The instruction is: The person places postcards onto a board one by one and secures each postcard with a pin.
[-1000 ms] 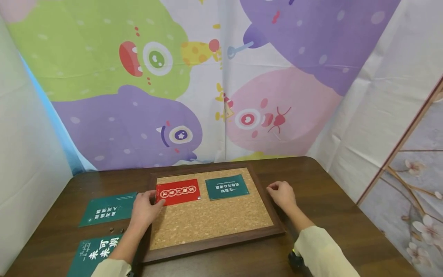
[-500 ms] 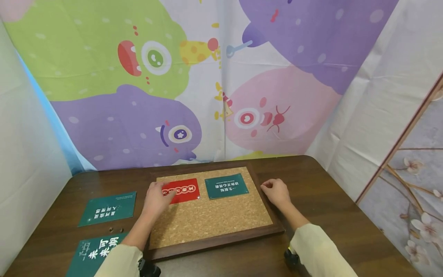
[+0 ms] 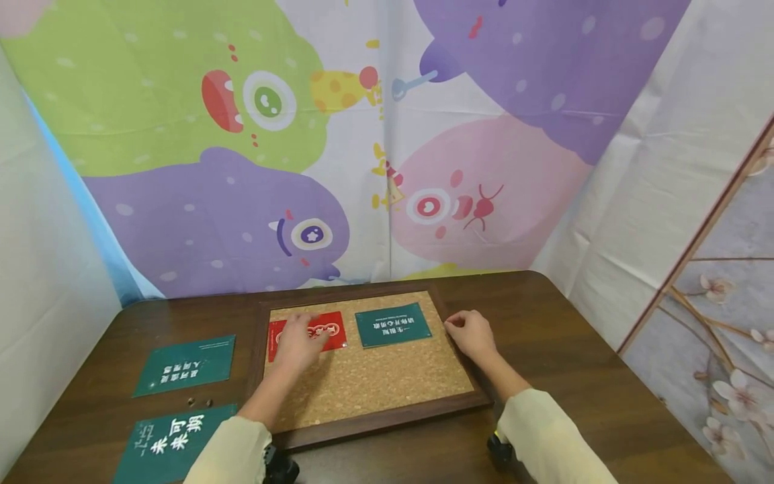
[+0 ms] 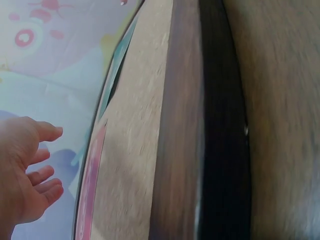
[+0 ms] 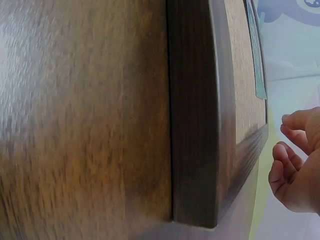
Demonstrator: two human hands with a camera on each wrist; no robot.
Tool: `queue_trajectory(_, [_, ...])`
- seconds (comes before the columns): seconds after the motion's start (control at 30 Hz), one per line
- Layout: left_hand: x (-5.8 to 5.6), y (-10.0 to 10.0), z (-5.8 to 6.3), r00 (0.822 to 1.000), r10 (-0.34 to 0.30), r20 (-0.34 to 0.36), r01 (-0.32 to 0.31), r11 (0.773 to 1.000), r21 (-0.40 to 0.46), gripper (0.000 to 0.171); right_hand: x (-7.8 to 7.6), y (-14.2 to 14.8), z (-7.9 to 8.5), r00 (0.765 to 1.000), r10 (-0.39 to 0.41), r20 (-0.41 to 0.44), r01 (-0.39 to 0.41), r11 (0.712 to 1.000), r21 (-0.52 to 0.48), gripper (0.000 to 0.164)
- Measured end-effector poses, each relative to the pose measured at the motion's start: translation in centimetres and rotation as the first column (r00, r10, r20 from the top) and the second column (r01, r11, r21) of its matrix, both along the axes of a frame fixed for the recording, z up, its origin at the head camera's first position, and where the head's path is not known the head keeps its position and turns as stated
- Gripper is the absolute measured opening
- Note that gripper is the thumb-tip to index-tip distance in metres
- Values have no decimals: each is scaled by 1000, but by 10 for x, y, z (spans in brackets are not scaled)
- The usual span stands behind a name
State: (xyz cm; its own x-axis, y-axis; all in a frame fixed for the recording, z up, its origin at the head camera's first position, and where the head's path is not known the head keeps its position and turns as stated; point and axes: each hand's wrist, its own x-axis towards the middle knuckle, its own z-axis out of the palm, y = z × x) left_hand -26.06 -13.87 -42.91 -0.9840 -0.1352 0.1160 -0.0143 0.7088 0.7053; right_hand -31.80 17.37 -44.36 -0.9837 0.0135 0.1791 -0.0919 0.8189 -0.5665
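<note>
Hovering over the red card [image 3: 336, 336], the left hand [image 3: 296, 343] keeps a wide grip: thumb well apart from loosely bent fingers, nothing held, a gap to the corkboard [image 3: 381, 376] in the left wrist view. Red card lies directly below, on the board's left part, partly hidden by the hand in the head view; long axis side to side, right end slightly farther from the person. Left hand is clearly the nearer of the two to it. Right hand [image 3: 474, 334] is by the right side of the wooden frame [image 3: 393, 415], grip narrow, thumb and forefinger tips close together; cannot tell whether something tiny sits between them. From those tips, the green card [image 3: 394, 325] on the board lies just to the left, long axis much like the red one's, a strip of cork between the two cards. Farther out, left of the frame on the table [image 3: 544, 349]: an upper loose card [image 3: 184, 366], a lower loose card [image 3: 175, 437], two small pins [image 3: 191, 402] between.
</note>
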Motion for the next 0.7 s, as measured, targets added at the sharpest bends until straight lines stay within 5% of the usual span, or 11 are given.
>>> queue_trajectory(0.27, [-5, 19, -8, 993, -49, -105, 46, 998, -34, 42, -2, -9, -3, 1000, 4, 16, -4, 1000, -20, 14])
queue_trajectory(0.7, [-13, 42, -14, 988, -104, -117, 97, 993, -66, 39, 1, -20, -2, 1000, 27, 2, -27, 998, -54, 15])
